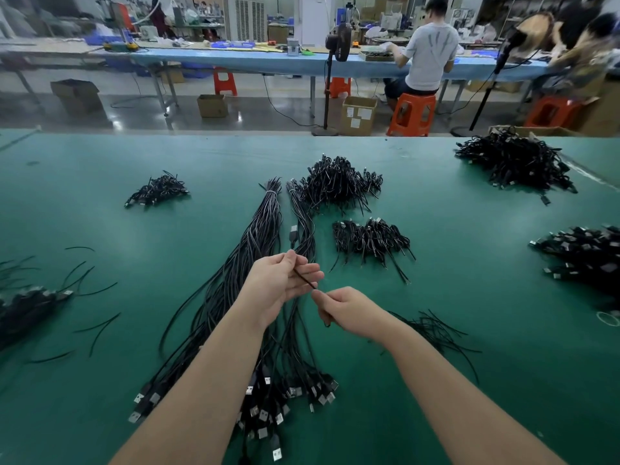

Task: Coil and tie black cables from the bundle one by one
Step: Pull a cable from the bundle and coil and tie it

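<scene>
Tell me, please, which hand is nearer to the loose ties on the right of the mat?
Right. The right hand sits just left of the loose ties; the left hand is farther left, over the cable bundle.

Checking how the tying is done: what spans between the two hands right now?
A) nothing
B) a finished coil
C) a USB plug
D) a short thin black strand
D: a short thin black strand runs from the left hand to the right hand, pinched at both ends.
</scene>
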`<action>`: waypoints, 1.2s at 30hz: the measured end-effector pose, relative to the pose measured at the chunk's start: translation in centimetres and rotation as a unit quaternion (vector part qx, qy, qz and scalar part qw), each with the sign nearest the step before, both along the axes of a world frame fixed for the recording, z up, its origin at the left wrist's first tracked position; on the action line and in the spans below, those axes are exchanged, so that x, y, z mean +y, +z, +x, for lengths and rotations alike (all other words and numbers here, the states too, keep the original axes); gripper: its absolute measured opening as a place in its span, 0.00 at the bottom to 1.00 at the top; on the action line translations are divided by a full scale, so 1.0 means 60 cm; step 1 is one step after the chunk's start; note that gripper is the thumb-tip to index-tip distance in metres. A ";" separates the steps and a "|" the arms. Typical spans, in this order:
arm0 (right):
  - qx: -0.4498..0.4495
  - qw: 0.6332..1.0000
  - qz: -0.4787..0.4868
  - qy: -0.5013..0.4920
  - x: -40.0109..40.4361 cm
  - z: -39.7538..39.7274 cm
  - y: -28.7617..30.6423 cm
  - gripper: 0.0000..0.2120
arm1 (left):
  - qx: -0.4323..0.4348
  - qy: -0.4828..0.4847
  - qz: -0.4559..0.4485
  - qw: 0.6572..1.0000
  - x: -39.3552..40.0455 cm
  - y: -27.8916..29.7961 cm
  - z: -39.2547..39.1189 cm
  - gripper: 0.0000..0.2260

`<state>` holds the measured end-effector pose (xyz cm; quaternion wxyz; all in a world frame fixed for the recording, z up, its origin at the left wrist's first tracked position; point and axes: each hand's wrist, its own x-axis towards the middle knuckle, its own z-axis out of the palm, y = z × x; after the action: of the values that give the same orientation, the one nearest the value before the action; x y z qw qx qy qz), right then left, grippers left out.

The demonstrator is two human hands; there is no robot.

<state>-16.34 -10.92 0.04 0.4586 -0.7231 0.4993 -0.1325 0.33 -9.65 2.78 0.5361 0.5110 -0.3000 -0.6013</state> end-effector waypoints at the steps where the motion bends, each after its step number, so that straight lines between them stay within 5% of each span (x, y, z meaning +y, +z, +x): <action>1: -0.014 1.000 0.021 -0.011 -0.001 -0.001 0.000 0.27 | 0.006 -0.001 -0.011 1.000 0.003 0.002 -0.002 0.14; 7: -0.160 0.964 0.205 -0.055 0.004 -0.008 0.003 0.25 | 0.106 -0.016 -0.132 0.985 0.017 0.018 -0.019 0.16; 12: -0.258 0.920 0.294 -0.026 0.001 -0.009 0.015 0.19 | 0.125 -0.078 -0.140 0.979 0.033 0.033 -0.024 0.16; 19: -0.338 0.891 0.289 -0.096 -0.030 -0.009 0.087 0.16 | 0.056 -0.150 -0.104 0.982 0.066 0.012 -0.050 0.15; 26: -0.268 0.932 0.186 -0.160 -0.035 0.006 0.103 0.06 | -0.016 -0.031 -0.060 0.998 0.063 -0.046 -0.092 0.15; 36: -0.290 0.929 0.041 -0.225 -0.001 0.026 0.094 0.07 | 0.046 0.105 0.006 0.993 0.038 -0.065 -0.107 0.14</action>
<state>-14.76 -11.00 5.68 0.5705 -0.5023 0.4994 -0.4157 -6.11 -7.34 -1.15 0.6061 0.5144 -0.2158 -0.5669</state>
